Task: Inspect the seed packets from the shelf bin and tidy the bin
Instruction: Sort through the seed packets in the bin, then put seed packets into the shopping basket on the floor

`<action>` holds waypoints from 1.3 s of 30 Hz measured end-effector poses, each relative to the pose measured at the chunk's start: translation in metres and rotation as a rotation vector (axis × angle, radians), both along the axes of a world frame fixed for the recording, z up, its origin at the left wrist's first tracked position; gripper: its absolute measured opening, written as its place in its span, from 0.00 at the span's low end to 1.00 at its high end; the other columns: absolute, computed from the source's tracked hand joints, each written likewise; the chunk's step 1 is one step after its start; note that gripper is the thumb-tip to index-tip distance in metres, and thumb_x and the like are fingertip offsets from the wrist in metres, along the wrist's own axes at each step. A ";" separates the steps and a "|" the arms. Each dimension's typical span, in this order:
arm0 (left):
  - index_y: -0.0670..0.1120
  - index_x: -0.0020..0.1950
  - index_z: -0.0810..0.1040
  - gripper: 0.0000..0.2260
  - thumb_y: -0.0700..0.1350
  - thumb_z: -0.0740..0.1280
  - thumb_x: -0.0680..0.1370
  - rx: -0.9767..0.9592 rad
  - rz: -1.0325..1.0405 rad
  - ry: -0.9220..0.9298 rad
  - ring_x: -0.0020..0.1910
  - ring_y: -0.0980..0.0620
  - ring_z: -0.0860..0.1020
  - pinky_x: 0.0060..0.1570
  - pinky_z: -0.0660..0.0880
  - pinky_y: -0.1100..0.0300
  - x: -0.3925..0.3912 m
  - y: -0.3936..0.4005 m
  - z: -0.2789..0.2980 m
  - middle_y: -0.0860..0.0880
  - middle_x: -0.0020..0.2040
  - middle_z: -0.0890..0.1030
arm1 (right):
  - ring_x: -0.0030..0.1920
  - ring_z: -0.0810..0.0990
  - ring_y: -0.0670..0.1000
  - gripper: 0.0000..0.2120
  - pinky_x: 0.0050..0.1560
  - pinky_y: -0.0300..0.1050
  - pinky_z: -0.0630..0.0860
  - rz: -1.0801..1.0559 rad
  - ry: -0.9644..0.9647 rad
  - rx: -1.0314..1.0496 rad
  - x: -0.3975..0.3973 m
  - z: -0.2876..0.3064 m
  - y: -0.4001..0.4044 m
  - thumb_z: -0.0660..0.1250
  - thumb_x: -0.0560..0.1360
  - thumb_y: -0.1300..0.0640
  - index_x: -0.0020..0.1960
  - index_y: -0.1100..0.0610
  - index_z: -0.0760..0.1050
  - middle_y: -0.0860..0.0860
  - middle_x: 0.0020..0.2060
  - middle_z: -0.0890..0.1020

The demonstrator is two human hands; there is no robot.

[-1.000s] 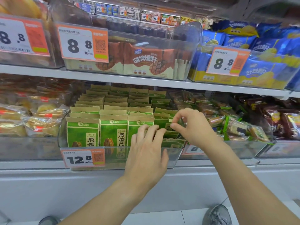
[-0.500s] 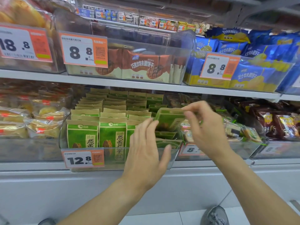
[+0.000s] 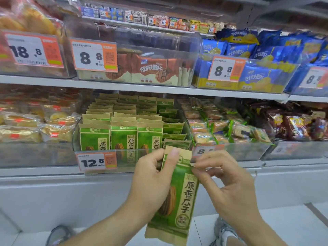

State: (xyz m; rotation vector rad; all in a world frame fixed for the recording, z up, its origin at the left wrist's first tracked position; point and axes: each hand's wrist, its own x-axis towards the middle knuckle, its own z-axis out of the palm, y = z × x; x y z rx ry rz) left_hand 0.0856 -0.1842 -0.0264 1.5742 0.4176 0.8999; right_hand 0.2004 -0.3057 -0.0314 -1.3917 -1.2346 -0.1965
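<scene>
A green and tan seed packet [image 3: 179,197] hangs upright in front of the shelf, below the bin. My left hand [image 3: 152,176] grips its upper left edge with the thumb across the top. My right hand [image 3: 225,181] pinches its upper right corner. The clear seed bin [image 3: 99,151] on the lower shelf holds several rows of the same packets [image 3: 122,135], upright on the left. The packets on the bin's right side [image 3: 174,128] lie tilted and flat.
A 12.8 price tag [image 3: 96,161] is clipped to the bin's front. Clear bins of pastries [image 3: 35,128] and green-wrapped snacks [image 3: 225,126] flank it. The upper shelf [image 3: 142,89] carries biscuit bins. My shoes [image 3: 223,229] stand on the pale floor below.
My right hand lifted one packet out of the bin's right side and brought it down in front of the shelf. My left hand left the bin and took hold of the packet.
</scene>
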 end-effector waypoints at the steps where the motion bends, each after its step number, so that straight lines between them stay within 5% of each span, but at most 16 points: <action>1: 0.42 0.45 0.84 0.16 0.53 0.65 0.79 -0.019 0.011 0.019 0.39 0.39 0.85 0.40 0.80 0.35 -0.005 -0.002 -0.003 0.42 0.38 0.85 | 0.46 0.82 0.49 0.05 0.40 0.37 0.77 -0.025 -0.035 0.004 -0.002 -0.004 -0.003 0.74 0.74 0.56 0.46 0.45 0.83 0.45 0.45 0.81; 7: 0.38 0.41 0.80 0.20 0.55 0.65 0.78 -0.080 0.088 0.017 0.40 0.30 0.81 0.41 0.78 0.32 -0.036 -0.028 -0.007 0.35 0.38 0.82 | 0.38 0.74 0.43 0.05 0.39 0.30 0.71 -0.061 -0.186 0.022 -0.023 -0.018 -0.017 0.73 0.75 0.55 0.50 0.47 0.84 0.48 0.40 0.74; 12: 0.44 0.42 0.83 0.16 0.55 0.64 0.78 -0.025 0.121 -0.025 0.40 0.35 0.83 0.41 0.79 0.35 -0.054 -0.033 0.027 0.38 0.38 0.84 | 0.40 0.75 0.45 0.04 0.40 0.32 0.72 -0.011 -0.263 0.054 -0.035 0.020 -0.019 0.75 0.75 0.57 0.49 0.51 0.85 0.51 0.39 0.75; 15: 0.39 0.47 0.83 0.19 0.55 0.64 0.78 -0.031 0.104 -0.009 0.39 0.38 0.85 0.40 0.80 0.36 -0.055 -0.024 0.045 0.39 0.39 0.85 | 0.42 0.82 0.48 0.02 0.40 0.43 0.82 0.069 0.149 -0.063 -0.047 0.049 -0.006 0.73 0.76 0.54 0.46 0.51 0.83 0.50 0.40 0.83; 18: 0.41 0.49 0.83 0.15 0.52 0.65 0.80 -0.098 0.120 0.027 0.41 0.41 0.86 0.42 0.81 0.36 -0.052 -0.010 0.037 0.42 0.41 0.86 | 0.36 0.81 0.53 0.17 0.38 0.56 0.79 0.129 0.641 -0.261 -0.053 0.043 0.021 0.70 0.75 0.47 0.42 0.62 0.79 0.57 0.35 0.84; 22: 0.54 0.58 0.79 0.07 0.48 0.67 0.81 -0.126 -0.050 0.280 0.49 0.56 0.85 0.53 0.81 0.50 -0.069 0.022 0.002 0.55 0.49 0.86 | 0.31 0.78 0.51 0.18 0.33 0.44 0.75 0.119 0.935 -0.413 -0.061 0.020 0.057 0.68 0.79 0.52 0.40 0.67 0.76 0.55 0.31 0.81; 26: 0.57 0.60 0.79 0.10 0.45 0.68 0.81 -0.185 -0.106 0.404 0.51 0.60 0.84 0.52 0.81 0.60 -0.092 0.049 -0.018 0.60 0.51 0.86 | 0.40 0.85 0.47 0.14 0.40 0.39 0.80 0.281 0.817 -0.713 -0.065 -0.004 0.070 0.65 0.77 0.44 0.48 0.52 0.84 0.50 0.40 0.87; 29: 0.56 0.58 0.80 0.08 0.45 0.69 0.80 -0.276 -0.050 0.469 0.50 0.61 0.84 0.51 0.80 0.60 -0.102 0.076 -0.029 0.60 0.49 0.86 | 0.58 0.83 0.42 0.13 0.58 0.43 0.79 0.499 0.705 -0.997 -0.069 -0.013 0.086 0.62 0.79 0.41 0.62 0.30 0.74 0.40 0.58 0.84; 31: 0.55 0.59 0.79 0.08 0.46 0.69 0.80 -0.312 -0.073 0.511 0.51 0.60 0.83 0.54 0.80 0.56 -0.111 0.093 -0.029 0.59 0.50 0.86 | 0.60 0.82 0.41 0.14 0.59 0.47 0.79 0.505 0.705 -1.087 -0.076 -0.015 0.102 0.61 0.79 0.40 0.63 0.26 0.69 0.38 0.60 0.82; 36: 0.50 0.62 0.76 0.14 0.47 0.72 0.79 -0.619 -0.129 0.465 0.52 0.49 0.84 0.53 0.81 0.50 -0.171 0.114 0.002 0.50 0.54 0.85 | 0.50 0.86 0.49 0.15 0.49 0.50 0.81 0.429 0.733 -1.134 -0.104 0.026 0.147 0.67 0.76 0.39 0.60 0.42 0.76 0.44 0.53 0.86; 39: 0.52 0.60 0.79 0.18 0.52 0.76 0.73 -0.803 0.061 0.393 0.50 0.40 0.84 0.53 0.80 0.38 -0.219 0.091 0.047 0.44 0.54 0.85 | 0.46 0.86 0.51 0.19 0.42 0.47 0.79 0.508 0.664 -1.313 -0.136 0.080 0.166 0.70 0.73 0.37 0.57 0.49 0.76 0.45 0.50 0.85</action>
